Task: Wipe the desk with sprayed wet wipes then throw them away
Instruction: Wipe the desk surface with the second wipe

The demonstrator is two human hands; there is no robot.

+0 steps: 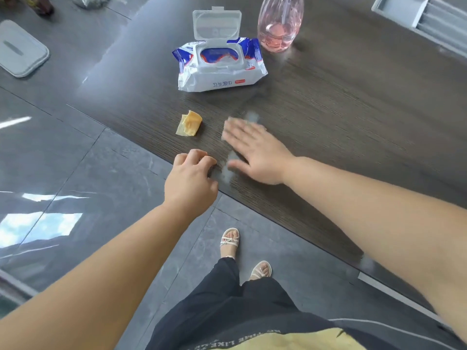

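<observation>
The dark desk [328, 109] carries an open wet wipes pack [219, 64] and a pink spray bottle [279, 24] on its far side. The right hand [255, 152] lies flat, fingers straight, pressing a wet wipe [251, 117] near the front edge, its long side pointing toward the pack; the left hand [190, 180], loosely curled and empty, rests just beside at the edge. A yellow crumpled scrap [189, 123] lies nearer the left hand.

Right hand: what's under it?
A pale wipe lies between the right hand and the desk. Only its blurred edges show past the fingertips and beside the thumb; the palm covers the rest.
</observation>
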